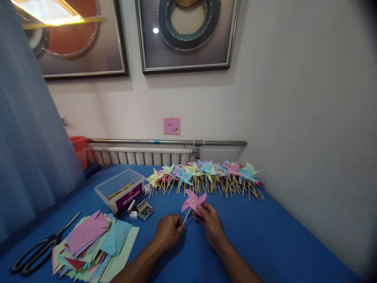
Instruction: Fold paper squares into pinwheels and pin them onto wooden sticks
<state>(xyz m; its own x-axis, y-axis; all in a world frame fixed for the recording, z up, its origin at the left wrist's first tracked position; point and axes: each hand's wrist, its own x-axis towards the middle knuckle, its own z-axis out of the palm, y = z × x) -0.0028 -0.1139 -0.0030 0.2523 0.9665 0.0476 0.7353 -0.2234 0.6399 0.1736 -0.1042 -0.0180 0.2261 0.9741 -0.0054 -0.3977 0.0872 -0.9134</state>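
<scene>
Pinwheel (193, 201), pink, sits low over the blue counter (265, 236), near its middle, held up between the person's two hands. The left hand (168, 232) pinches the bottom end of the wooden stick (186, 216), its grip closed on it with the fingers curled in. The right hand (209, 221) has its grip closed on the lower right edge of the paper vanes, thumb on top, so the stick slants from the left hand up and to the right to the head. A small shiny pin marks the centre of the vanes. Behind it, along the far edge by the wall, lies a long row of finished pinwheels (206, 175) in yellow, blue, purple and pink, sticks pointing toward the person and overlapping each other. To the left of that row stands a clear box (119, 188) with a few sticks inside and a red label on its near side. Just beside the box, toward the hands, lies a small open pin box (144, 209) with metal bits in it. Nearer the left edge is a loose heap of coloured paper (94, 247), pink and teal sheets uppermost. Black scissors (41, 249) lie left of the heap, touching its edge or nearly so, blades pointing away. A pink note (171, 125) sticks to the wall above a pipe (167, 142).
</scene>
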